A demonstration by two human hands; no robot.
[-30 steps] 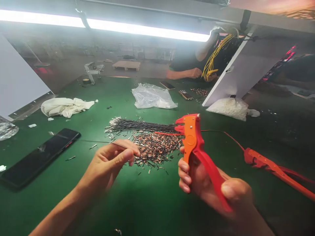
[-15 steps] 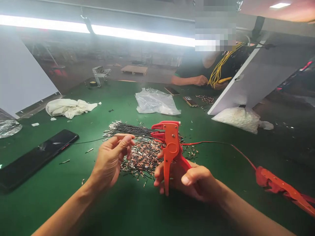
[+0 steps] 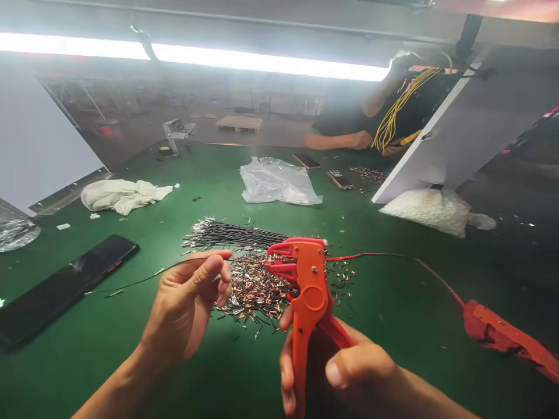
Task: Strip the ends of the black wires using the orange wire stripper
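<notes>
My left hand [image 3: 187, 299] pinches a thin black wire [image 3: 151, 276] between thumb and forefinger. One end of the wire trails left towards a black phone; the other reaches the red jaws of an orange wire stripper [image 3: 313, 285]. My right hand [image 3: 356, 364] is wrapped round the stripper's handles, thumb on the near side, and its jaws look slightly apart. Behind the stripper lies a bundle of black wires [image 3: 236, 233] with bare, silvery ends. Under and beyond my hands is a heap of short black and copper-coloured wire scraps [image 3: 259, 285].
The black phone [image 3: 70, 285] lies left on the green table [image 3: 196, 378]. Another red-orange tool [image 3: 506, 329] lies right, with a red strip running to the stripper. Further back are a clear plastic bag [image 3: 279, 181], a white cloth [image 3: 124, 195] and a co-worker's arm [image 3: 336, 141].
The stripper and my right hand have come lower and slightly right. My left hand has shifted left and down, and the wire's end now meets the stripper's jaws.
</notes>
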